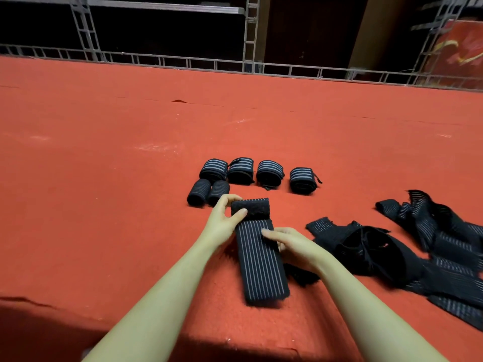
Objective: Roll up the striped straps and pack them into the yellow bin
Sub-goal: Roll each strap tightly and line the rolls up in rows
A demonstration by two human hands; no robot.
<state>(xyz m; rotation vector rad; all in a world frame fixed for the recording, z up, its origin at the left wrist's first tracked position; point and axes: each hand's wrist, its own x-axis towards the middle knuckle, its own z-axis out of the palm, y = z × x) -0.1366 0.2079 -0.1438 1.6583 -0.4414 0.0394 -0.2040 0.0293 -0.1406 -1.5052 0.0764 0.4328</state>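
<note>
two bare forearms reach over the red carpet (104, 152). the rolled far end of a black striped strap (258, 257) is pinched by the left hand (222, 220); its flat length is pressed by the right hand (292, 246), fingers lightly bent. six rolled straps (240, 171) lie beyond, an unrolled pile (418, 246) at right.
</note>
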